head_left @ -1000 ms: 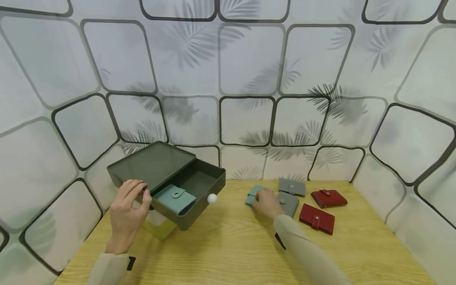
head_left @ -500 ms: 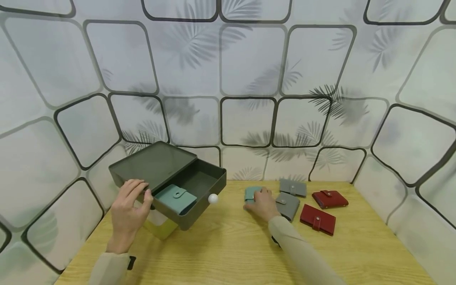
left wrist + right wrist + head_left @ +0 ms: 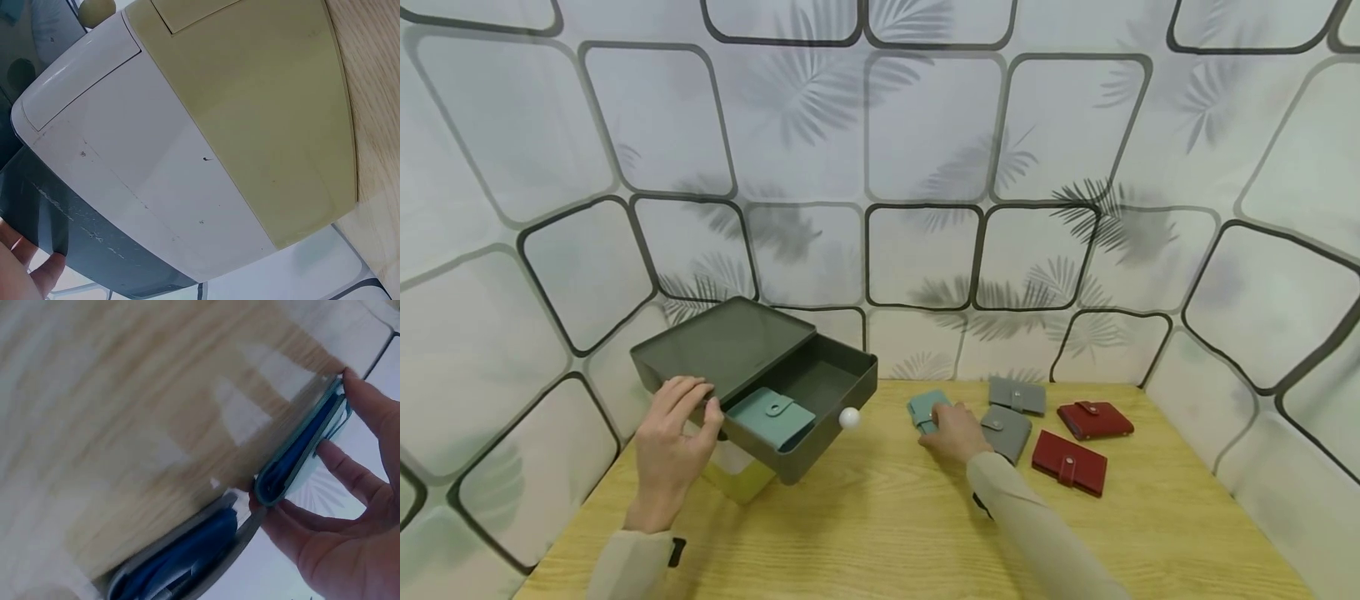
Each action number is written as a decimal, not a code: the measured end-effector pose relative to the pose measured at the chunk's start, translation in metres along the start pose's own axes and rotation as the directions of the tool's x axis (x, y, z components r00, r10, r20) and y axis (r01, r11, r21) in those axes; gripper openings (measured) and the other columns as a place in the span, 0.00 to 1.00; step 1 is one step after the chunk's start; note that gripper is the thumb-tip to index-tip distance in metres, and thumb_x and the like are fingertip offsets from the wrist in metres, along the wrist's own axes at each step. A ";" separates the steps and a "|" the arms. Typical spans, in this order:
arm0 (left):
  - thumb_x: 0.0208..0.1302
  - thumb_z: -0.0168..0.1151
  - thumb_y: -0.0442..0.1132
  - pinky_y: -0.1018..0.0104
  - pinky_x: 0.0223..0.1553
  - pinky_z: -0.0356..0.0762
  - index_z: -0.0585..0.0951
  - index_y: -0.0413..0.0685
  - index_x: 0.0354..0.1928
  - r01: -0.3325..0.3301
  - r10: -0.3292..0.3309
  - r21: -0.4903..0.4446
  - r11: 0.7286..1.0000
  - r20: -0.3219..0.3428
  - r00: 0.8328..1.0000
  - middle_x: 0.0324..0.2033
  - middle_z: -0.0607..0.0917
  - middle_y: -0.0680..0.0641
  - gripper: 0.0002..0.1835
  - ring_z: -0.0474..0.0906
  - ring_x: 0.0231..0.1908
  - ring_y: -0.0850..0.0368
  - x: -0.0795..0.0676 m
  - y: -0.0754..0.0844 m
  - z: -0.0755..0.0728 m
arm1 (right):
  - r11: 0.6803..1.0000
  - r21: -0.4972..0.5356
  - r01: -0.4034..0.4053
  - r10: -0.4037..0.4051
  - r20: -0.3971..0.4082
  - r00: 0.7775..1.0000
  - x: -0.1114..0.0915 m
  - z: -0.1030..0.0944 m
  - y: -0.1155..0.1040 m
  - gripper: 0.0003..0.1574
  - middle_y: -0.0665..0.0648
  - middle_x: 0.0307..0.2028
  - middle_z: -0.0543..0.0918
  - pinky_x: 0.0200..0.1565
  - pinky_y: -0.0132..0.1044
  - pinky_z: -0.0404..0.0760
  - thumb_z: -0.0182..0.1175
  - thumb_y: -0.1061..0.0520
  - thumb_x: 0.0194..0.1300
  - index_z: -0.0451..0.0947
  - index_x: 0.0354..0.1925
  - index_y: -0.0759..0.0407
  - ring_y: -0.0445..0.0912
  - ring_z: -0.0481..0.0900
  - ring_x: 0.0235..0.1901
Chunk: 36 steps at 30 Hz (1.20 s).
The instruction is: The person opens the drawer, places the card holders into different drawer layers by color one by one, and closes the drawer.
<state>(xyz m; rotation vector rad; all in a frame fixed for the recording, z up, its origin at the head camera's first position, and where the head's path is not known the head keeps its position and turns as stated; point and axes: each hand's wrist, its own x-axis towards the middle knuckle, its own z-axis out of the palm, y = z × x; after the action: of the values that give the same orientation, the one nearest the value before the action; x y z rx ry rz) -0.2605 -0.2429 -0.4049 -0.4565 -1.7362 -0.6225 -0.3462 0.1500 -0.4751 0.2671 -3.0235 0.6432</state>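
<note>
In the head view my right hand [image 3: 957,433] holds a small teal card wallet [image 3: 929,408] on the table at its edges. The right wrist view has the fingers [image 3: 353,469] and thumb spanning the teal wallet [image 3: 303,444], seen edge-on with dark blue inside. Touching its near end is a grey wallet [image 3: 181,556]. My left hand [image 3: 672,446] grips the near left corner of a dark grey drawer box [image 3: 722,342]. Its drawer [image 3: 835,367] is pulled out, and another teal wallet [image 3: 771,418] lies inside. White and yellow tiers [image 3: 262,125] sit below the grey one.
Two grey wallets [image 3: 1017,395] lie right of my right hand, and two red wallets [image 3: 1069,461] lie farther right. A white round knob [image 3: 849,418] juts from the drawer front. Patterned cloth walls [image 3: 925,250] rise behind the wooden table [image 3: 880,533].
My right hand has shifted slightly left with the teal wallet, which has turned so it now tilts the other way. The left hand holds its place on the drawer box.
</note>
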 end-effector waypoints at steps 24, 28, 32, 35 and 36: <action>0.58 0.57 0.39 0.80 0.63 0.65 0.86 0.34 0.36 0.009 -0.009 -0.006 1.000 -0.008 1.000 0.38 0.86 0.35 0.15 0.80 0.43 0.38 0.000 0.001 0.000 | 0.999 0.038 0.007 -0.005 -0.055 0.998 -0.003 -0.003 0.004 0.21 0.56 0.44 0.86 0.38 0.46 0.84 0.72 0.50 0.49 0.84 0.42 0.58 0.52 0.83 0.39; 0.58 0.57 0.39 0.81 0.63 0.64 0.86 0.34 0.36 0.008 -0.008 -0.002 1.000 -0.004 1.000 0.38 0.86 0.35 0.15 0.80 0.43 0.38 0.000 0.002 -0.002 | 0.999 0.050 -0.001 0.003 -0.049 0.999 -0.004 -0.005 0.003 0.22 0.57 0.44 0.86 0.39 0.47 0.84 0.71 0.50 0.50 0.84 0.43 0.59 0.52 0.83 0.40; 0.59 0.57 0.39 0.76 0.64 0.66 0.86 0.34 0.37 0.006 -0.006 0.002 1.000 -0.003 1.000 0.38 0.87 0.36 0.15 0.80 0.42 0.39 0.001 0.003 -0.002 | 0.996 0.086 -0.006 0.010 -0.054 0.998 -0.004 -0.009 0.001 0.22 0.58 0.44 0.86 0.38 0.45 0.85 0.71 0.50 0.52 0.84 0.45 0.59 0.50 0.84 0.38; 0.59 0.57 0.39 0.69 0.66 0.68 0.86 0.34 0.37 0.007 -0.007 0.007 1.000 -0.003 1.000 0.39 0.87 0.36 0.15 0.81 0.43 0.39 0.001 0.004 -0.002 | 0.996 0.090 0.005 0.001 -0.066 0.998 -0.004 -0.011 0.001 0.21 0.58 0.42 0.87 0.36 0.45 0.85 0.70 0.50 0.53 0.84 0.45 0.58 0.49 0.84 0.36; 0.59 0.57 0.39 0.67 0.67 0.69 0.86 0.34 0.37 0.008 -0.008 0.007 1.000 -0.004 1.000 0.39 0.87 0.36 0.15 0.81 0.43 0.39 0.001 0.004 -0.002 | 0.996 0.090 0.010 -0.003 -0.070 0.998 -0.004 -0.012 0.001 0.21 0.58 0.42 0.87 0.35 0.44 0.85 0.70 0.50 0.53 0.84 0.44 0.58 0.49 0.84 0.35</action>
<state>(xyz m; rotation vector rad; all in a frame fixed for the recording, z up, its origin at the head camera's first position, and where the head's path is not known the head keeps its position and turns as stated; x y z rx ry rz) -0.2572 -0.2408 -0.4031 -0.4433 -1.7371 -0.6228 -0.3426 0.1564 -0.4649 0.2518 -2.9302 0.7724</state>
